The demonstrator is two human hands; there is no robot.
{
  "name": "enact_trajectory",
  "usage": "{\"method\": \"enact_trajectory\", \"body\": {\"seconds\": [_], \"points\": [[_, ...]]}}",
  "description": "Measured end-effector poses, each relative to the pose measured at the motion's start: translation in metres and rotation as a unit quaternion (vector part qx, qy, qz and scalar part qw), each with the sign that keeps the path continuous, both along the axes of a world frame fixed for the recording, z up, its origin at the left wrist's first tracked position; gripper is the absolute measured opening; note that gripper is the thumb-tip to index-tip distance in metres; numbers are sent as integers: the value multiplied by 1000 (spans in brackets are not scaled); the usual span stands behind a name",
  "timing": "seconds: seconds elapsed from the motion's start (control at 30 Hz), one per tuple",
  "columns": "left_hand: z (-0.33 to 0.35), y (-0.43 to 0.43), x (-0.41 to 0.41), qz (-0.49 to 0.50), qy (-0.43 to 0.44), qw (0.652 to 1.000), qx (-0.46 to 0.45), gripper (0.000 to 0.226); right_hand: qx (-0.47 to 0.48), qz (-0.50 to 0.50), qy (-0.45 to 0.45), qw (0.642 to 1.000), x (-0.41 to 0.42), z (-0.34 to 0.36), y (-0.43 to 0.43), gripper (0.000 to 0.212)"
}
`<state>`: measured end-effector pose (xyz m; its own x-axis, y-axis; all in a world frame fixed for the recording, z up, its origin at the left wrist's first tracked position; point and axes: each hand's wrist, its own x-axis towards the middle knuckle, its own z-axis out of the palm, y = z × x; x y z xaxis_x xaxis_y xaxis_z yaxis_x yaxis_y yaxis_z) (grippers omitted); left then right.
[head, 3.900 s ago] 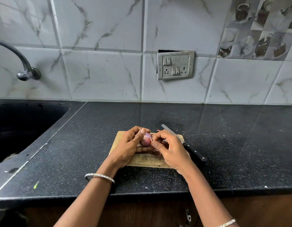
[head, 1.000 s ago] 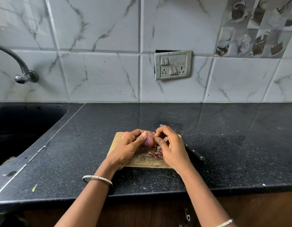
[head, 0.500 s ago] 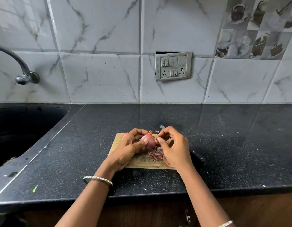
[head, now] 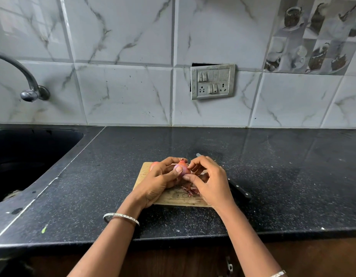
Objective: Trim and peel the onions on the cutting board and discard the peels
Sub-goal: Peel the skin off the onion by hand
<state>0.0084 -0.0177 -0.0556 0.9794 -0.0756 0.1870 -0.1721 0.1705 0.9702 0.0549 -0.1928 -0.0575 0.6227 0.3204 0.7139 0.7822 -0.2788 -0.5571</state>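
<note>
Over the small wooden cutting board (head: 174, 199), my left hand (head: 159, 183) grips a small pinkish-purple onion (head: 184, 169) with thumb and fingers. My right hand (head: 210, 181) pinches at the onion's skin from the right side. A second, unpeeled onion (head: 153, 165) lies on the board's far left corner, partly hidden behind my left hand. Loose purple peels (head: 190, 190) lie on the board under my hands. A black-handled knife (head: 240, 191) rests along the board's right edge; its blade tip (head: 198, 155) shows beyond my right hand.
The board sits on a black speckled countertop (head: 283, 176). A dark sink (head: 23, 156) lies to the left under a metal tap (head: 29, 84). A switch and socket plate (head: 212, 81) hangs on the tiled wall. The counter's front edge runs just below my wrists.
My hands have kept working the onion's skin and turned the onion a little. More peel scraps lie on the board than four seconds ago. The knife has not moved.
</note>
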Motion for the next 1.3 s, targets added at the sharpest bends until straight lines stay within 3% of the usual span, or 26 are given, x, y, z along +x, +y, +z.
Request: {"method": "enact_trajectory", "body": {"seconds": [0.27,0.7,0.9,1.3], "points": [[0,-1,3,5,27,999,-19,32,-4,17,40,999,3,-3,1,23],[5,-5,-3,52,2,998,-25,27,-19,6,13,1000,-4,0,0,29],[3,-4,-5,56,-11,998,-9,31,-34,5,-8,999,-2,-2,0,15],[-1,-2,2,74,1,997,-23,27,-43,-21,4,999,5,-7,2,15]]}}
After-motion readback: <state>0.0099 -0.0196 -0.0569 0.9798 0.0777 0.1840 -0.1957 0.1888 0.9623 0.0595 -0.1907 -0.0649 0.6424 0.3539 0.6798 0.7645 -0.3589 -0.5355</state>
